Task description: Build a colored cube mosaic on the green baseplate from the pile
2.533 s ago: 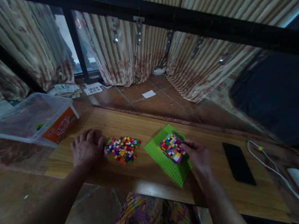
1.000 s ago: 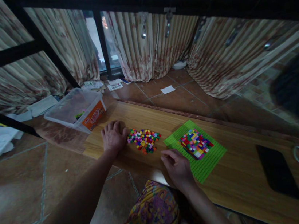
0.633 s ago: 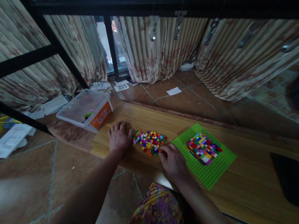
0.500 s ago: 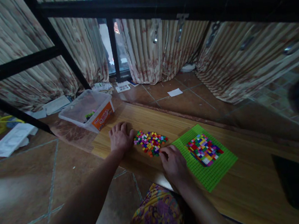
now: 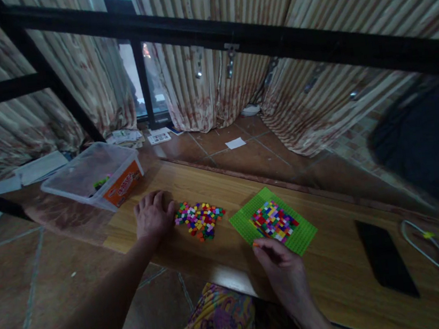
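- The clear plastic tub with an orange label (image 5: 95,178) sits past the wooden board's (image 5: 339,278) left end.
- The left hand (image 5: 152,216) lies flat near the board's left end, fingers spread and holding nothing, just beside the heap of small coloured plastic bricks (image 5: 200,220).
- The right hand (image 5: 284,269), near the front edge, pinches a tiny orange brick (image 5: 256,245) in closed fingertips, at the green studded baseplate's (image 5: 302,240) front corner.
- The brick looks light, stiff and easily dropped; a fingertip pinch on its sides suits it.
- A black phone (image 5: 386,265) lies toward the right end.
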The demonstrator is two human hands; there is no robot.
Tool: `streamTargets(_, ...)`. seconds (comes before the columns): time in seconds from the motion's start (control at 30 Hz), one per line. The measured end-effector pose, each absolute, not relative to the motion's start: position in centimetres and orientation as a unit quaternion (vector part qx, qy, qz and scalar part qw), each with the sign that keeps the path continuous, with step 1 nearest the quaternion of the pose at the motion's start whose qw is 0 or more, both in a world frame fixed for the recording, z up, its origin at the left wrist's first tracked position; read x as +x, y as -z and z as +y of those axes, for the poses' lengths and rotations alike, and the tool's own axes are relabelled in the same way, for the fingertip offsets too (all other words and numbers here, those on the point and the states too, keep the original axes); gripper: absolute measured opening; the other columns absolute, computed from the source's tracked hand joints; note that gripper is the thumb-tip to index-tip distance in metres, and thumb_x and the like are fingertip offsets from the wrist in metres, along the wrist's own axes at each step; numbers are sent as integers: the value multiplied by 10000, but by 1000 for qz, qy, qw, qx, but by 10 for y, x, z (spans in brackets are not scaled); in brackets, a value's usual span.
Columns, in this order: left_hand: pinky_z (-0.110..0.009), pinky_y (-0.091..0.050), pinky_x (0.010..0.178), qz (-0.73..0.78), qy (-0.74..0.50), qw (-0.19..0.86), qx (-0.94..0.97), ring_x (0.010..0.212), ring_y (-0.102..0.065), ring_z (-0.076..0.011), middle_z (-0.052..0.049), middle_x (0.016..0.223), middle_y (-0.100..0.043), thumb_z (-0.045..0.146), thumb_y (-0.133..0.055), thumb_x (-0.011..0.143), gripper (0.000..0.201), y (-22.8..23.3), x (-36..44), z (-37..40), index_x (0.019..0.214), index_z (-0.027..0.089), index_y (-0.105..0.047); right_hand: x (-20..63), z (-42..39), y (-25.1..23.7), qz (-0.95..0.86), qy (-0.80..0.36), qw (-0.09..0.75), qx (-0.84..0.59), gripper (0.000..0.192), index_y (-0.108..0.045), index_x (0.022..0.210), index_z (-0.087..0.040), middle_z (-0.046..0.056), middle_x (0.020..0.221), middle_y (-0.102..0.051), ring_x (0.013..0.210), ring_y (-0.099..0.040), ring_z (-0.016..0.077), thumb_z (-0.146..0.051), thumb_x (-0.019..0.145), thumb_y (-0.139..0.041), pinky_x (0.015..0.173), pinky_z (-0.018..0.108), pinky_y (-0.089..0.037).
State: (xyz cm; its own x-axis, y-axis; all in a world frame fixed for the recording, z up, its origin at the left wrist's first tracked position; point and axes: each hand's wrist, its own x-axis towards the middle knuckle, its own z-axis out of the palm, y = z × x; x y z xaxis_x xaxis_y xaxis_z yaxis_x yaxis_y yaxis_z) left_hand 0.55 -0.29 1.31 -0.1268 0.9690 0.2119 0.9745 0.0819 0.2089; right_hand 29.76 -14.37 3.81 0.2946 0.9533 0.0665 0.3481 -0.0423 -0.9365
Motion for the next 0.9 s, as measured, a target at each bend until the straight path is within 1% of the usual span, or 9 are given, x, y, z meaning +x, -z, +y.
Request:
streamTargets(0.1,-483,-323,1045,-741,142,13,-656,1260,-441,-339,-118,1388,-516,532,-359,902,563,-14,6,-2,1316,192,-532,334,-146,-44,-482,-263,500,-670,231,-735,908,-198,62,919,-747,832,-693,198,-391,809,-655,756,307,-548)
streamTargets(0.17,-480,-328,1045,-744,139,12,-654,1258,-446,-337,-116,1389,-516,531,-352,902,561,-15,6,-1,1312,195,-534,358,-144,-48,-475,-222,500,-689,269,-731,931,-189,77,946,-743,847,-692,211,-417,814,-648,761,320,-543)
streamTargets(0.27,-487,-337,1036,-742,138,11,-656,1260,-445,-346,-121,1393,-513,542,-340,899,577,-16,6,0,1315,191,-531,385,-137,-49,-484,-161,470,-720,300,-722,939,-177,93,936,-737,831,-684,226,-437,830,-621,734,325,-526)
streamTargets(0.4,-508,-345,1029,-740,132,14,-659,1261,-441,-361,-137,1387,-514,556,-325,897,601,-15,6,1,1318,178,-527,396,-122,-46,-536,-108,411,-729,310,-717,909,-165,104,908,-727,811,-666,230,-425,863,-555,736,337,-501)
streamTargets(0.57,-521,-355,1015,-735,137,22,-664,1249,-449,-367,-145,1377,-519,563,-316,898,608,-14,6,1,1315,174,-529,391,-109,-42,-579,-70,359,-729,315,-712,879,-164,104,891,-715,809,-650,223,-392,889,-495,758,338,-483)
streamTargets(0.7,-522,-348,1024,-734,140,20,-664,1254,-446,-366,-144,1372,-527,569,-324,896,608,-14,5,1,1304,173,-538,390,-104,-44,-593,-59,325,-734,323,-715,856,-179,90,868,-698,786,-639,218,-407,888,-489,721,326,-467)
streamTargets(0.8,-522,-353,1020,-735,140,16,-663,1255,-446,-366,-144,1376,-522,561,-326,897,603,-15,5,0,1310,175,-534,390,-101,-48,-595,-55,315,-737,319,-715,815,-191,82,855,-687,781,-636,217,-420,873,-501,719,326,-457)
streamTargets(0.9,-522,-354,1022,-735,142,14,-663,1254,-446,-367,-148,1374,-521,554,-336,894,603,-16,6,0,1314,168,-533,392,-97,-50,-588,-61,323,-739,317,-712,769,-195,75,829,-682,768,-632,218,-442,845,-527,710,328,-450)
